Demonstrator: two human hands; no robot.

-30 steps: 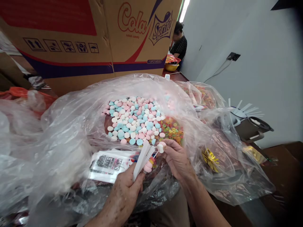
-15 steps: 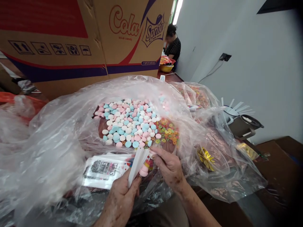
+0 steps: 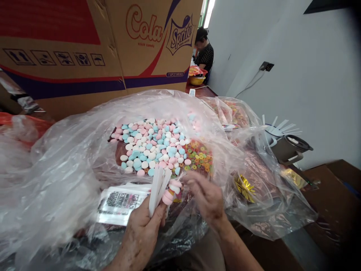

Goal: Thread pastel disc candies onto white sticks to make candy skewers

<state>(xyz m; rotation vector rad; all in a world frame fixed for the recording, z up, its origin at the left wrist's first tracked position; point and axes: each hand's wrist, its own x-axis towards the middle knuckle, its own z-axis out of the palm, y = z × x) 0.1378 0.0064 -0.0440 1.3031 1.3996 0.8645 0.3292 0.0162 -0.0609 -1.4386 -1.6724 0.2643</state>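
My left hand (image 3: 142,226) is closed around a bunch of flat white strips (image 3: 158,188). A short row of pink and white round candies (image 3: 169,195) is held there too, on the strips' right side. To the right of the row is my right hand (image 3: 207,199), its fingers bent and smeared by motion. A thin pale line runs from the row's upper end towards those fingertips; their grip is unclear. Beyond both hands lies a pile of pink, blue and white candies (image 3: 152,145), with small coloured ring candies (image 3: 199,156) beside it on the right.
Printed packets (image 3: 121,207) lie left of my left hand. Clear plastic sheeting (image 3: 70,150) surrounds the candies. A large cardboard box (image 3: 84,86) stands behind. Right are a gold twist-tie bunch (image 3: 244,188), a grey jug (image 3: 291,148) and more white strips (image 3: 282,126). Another person (image 3: 204,54) sits far back.
My right hand has drawn back slightly to the right, away from the strips. The candy row in my left hand now shows more fully, and the strips stand more upright.
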